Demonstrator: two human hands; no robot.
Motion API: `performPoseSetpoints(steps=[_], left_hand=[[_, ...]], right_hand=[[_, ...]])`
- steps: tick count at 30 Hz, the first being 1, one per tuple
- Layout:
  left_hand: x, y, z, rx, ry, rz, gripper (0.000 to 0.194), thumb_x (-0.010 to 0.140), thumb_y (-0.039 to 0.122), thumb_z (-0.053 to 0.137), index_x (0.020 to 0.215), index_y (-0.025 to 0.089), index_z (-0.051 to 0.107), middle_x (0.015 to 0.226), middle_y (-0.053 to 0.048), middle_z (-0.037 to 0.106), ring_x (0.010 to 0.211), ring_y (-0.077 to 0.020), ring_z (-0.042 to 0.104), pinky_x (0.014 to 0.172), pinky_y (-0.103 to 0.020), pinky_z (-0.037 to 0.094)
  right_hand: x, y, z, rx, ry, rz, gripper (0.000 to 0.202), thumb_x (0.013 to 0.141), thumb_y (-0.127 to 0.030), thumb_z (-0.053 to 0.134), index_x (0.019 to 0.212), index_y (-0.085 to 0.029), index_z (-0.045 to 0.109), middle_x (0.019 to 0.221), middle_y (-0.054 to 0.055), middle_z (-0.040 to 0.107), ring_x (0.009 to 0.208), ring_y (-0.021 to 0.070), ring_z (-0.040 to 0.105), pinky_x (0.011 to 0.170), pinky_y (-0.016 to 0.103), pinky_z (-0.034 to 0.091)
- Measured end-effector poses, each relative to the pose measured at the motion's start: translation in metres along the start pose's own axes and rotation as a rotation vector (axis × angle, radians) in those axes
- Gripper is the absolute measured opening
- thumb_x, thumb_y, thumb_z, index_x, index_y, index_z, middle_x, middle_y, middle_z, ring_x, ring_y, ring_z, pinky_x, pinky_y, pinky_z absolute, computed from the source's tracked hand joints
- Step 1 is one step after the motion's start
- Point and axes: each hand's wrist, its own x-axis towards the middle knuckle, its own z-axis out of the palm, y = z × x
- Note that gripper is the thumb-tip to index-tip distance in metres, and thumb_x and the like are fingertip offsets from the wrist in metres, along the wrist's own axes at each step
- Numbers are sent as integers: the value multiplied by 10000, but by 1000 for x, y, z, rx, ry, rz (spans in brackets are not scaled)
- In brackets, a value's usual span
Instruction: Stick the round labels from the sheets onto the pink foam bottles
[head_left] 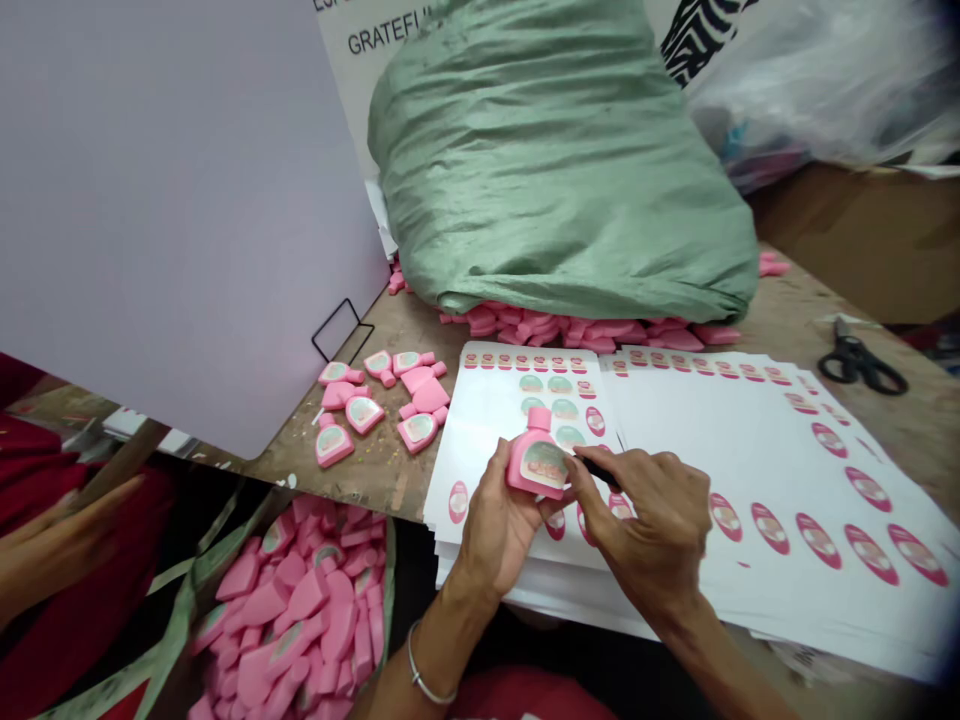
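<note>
My left hand is closed around a small pink bottle, cap end up, its front facing me. A pale green label sits on that face. My right hand has its thumb and fingertip at the label's right edge, and a thin dark tool, its kind unclear, is held in the same hand. Below both hands lies a white sticker sheet with green round labels and pink oval ones. A second sticker sheet lies to its right.
Several pink bottles lie left of the sheets. A large green sack stands behind on more pink pieces. Black scissors rest at right. An open sack of pink bottles is lower left, near another person's arm. A pale partition rises at left.
</note>
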Motion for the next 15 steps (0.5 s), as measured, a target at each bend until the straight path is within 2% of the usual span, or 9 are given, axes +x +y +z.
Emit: performPoseSetpoints(steps=[15], left_hand=[[-3,4,3,17,-77,10,397,901,454,455,1015,124,645,953,-110,652,873,-202,609,765,-312,509]], right_hand=[[-1,0,2,-6,-11,-12,104,776,-256,693,872,-222,673,642,-17,648,611,143,505,689,317,320]])
